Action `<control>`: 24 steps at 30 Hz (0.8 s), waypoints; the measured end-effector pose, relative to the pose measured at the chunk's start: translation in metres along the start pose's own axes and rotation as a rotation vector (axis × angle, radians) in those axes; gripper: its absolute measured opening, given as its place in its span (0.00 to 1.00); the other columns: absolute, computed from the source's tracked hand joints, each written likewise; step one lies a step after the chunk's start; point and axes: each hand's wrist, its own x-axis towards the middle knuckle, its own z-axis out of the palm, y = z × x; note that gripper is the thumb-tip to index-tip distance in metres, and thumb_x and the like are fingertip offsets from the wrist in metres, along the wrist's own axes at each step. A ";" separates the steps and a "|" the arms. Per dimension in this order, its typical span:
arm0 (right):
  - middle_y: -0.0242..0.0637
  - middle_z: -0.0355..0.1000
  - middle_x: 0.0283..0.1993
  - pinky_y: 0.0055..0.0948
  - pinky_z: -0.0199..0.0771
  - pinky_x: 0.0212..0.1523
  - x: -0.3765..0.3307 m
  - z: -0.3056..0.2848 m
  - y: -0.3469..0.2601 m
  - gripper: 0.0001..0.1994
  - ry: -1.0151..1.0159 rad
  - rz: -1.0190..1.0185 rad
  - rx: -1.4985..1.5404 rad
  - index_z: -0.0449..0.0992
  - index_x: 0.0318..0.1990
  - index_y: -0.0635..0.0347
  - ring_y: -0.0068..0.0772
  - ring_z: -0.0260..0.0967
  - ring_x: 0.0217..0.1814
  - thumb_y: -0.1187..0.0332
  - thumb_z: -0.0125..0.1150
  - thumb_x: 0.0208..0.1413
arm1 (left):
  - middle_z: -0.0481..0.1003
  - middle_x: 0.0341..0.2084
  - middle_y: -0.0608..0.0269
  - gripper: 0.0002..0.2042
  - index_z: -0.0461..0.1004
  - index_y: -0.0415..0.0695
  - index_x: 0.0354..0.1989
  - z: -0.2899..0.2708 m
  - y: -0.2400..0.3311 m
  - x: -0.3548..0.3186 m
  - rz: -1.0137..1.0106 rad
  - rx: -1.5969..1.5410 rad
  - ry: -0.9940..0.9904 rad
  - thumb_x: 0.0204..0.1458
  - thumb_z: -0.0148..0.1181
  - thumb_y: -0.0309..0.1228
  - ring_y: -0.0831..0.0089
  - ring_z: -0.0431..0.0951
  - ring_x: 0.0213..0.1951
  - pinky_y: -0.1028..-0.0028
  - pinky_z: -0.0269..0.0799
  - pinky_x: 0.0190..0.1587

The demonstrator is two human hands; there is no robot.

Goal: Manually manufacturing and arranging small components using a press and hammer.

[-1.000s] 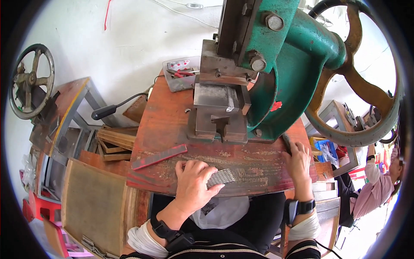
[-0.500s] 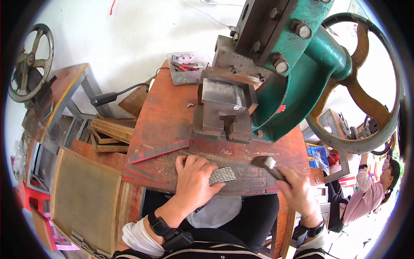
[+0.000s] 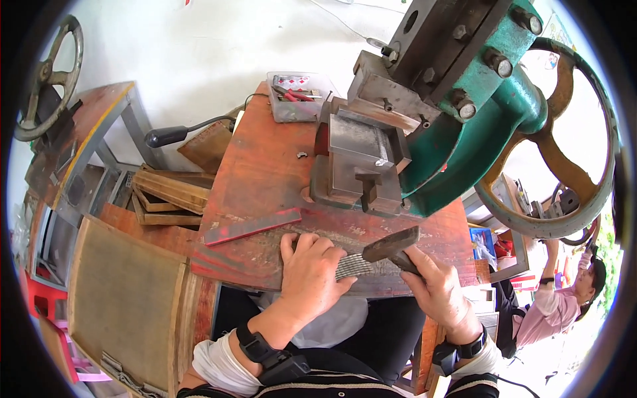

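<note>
Upper right, a green handwheel press, beyond the hands. Beneath it, a worn reddish wooden table, with a scuffed stretch of tabletop between the hands and the right edge, probably the best room for drawing back, and a curved front edge passing close to both hands; best to work inward from that drop. At the foot of the press, a steel die block, past the hammer; worth keeping any lift short of it. To the left, a red-streaked bar, lying aslant just beyond the left knuckles; avoid nudging it. Next, left hand half curled, thumb and fingers pinching the strips' left end; right hand wrapped firmly round a handle. At its thumb side, a hammer, head at the right end of the strips, impossible to tell whether touching or just above. Smallest, a bundle of ridged metal strips, flat on the table near the front edge. Probably best to press it steady, tap lightly and squarely, and keep left fingertips well back.
</note>
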 end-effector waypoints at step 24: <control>0.37 0.68 0.27 0.35 0.73 0.23 0.011 0.002 -0.016 0.25 -0.026 -0.119 -0.368 0.72 0.56 0.52 0.42 0.72 0.24 0.74 0.65 0.47 | 0.74 0.32 0.66 0.19 0.80 0.45 0.33 0.001 0.002 0.002 -0.019 0.014 -0.005 0.29 0.76 0.36 0.64 0.69 0.44 0.57 0.54 0.54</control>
